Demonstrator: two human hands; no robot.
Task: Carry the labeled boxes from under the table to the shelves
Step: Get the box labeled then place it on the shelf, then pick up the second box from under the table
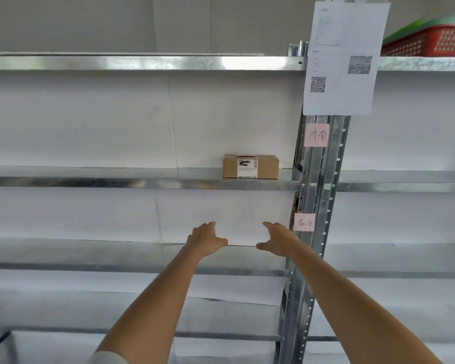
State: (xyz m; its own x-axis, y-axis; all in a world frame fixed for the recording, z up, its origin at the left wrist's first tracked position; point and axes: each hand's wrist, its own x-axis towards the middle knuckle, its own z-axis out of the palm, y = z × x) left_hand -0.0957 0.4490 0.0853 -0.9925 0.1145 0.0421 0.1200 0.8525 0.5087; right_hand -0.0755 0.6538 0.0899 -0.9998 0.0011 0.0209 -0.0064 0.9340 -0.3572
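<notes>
A small brown cardboard box (250, 166) with a white shipping label stands on a metal shelf (116, 183), close to the upright post. One level below, my left hand (205, 240) and my right hand (278, 240) are stretched out in front of the shelving, a box-width apart. Both hands hold nothing and their fingers are spread, palms facing each other. The shelf (90, 266) under my hands carries nothing where I can see it.
A perforated metal post (316, 195) rises just right of my right hand, with two pink handwritten notes (316, 135) and a printed sheet with a QR code (344, 59) stuck to it. A red plastic basket (428, 42) sits on the top shelf at right.
</notes>
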